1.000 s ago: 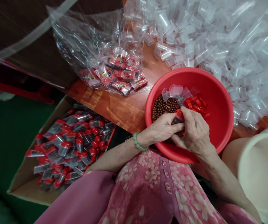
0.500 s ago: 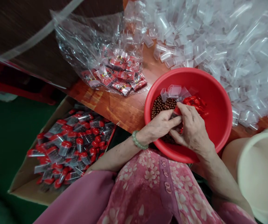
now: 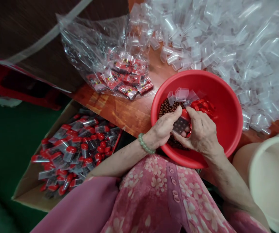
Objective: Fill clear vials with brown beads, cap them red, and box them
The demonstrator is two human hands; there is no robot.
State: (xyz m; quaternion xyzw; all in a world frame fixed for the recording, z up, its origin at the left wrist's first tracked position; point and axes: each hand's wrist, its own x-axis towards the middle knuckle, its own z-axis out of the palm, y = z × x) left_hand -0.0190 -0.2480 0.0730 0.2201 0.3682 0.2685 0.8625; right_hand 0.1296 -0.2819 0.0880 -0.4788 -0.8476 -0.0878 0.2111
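Observation:
Over the red basin (image 3: 229, 97), both hands hold one clear plastic container (image 3: 181, 125) with a red cap, filled with dark brown beads. My left hand (image 3: 165, 127) is closed on its left side, the thumb up near the cap. Curled around the right side, my right hand (image 3: 199, 131) has its fingers by the cap and under the container. Loose brown beads (image 3: 165, 108) lie in the basin beneath, partly hidden by the hands. Behind them are a few empty clear containers (image 3: 181, 94) and a pile of red caps (image 3: 204, 106).
Many empty clear containers (image 3: 258, 58) cover the table's back right. A clear bag (image 3: 129, 77) of red packets lies left of the basin. Below left stands a cardboard box (image 3: 30, 191) full of red-capped filled containers (image 3: 69, 153). A white bucket (image 3: 272, 181) is at the right.
My left fingers have shifted off the front of the container, and its bead-filled face now shows between the hands. The left thumb has moved up toward the cap.

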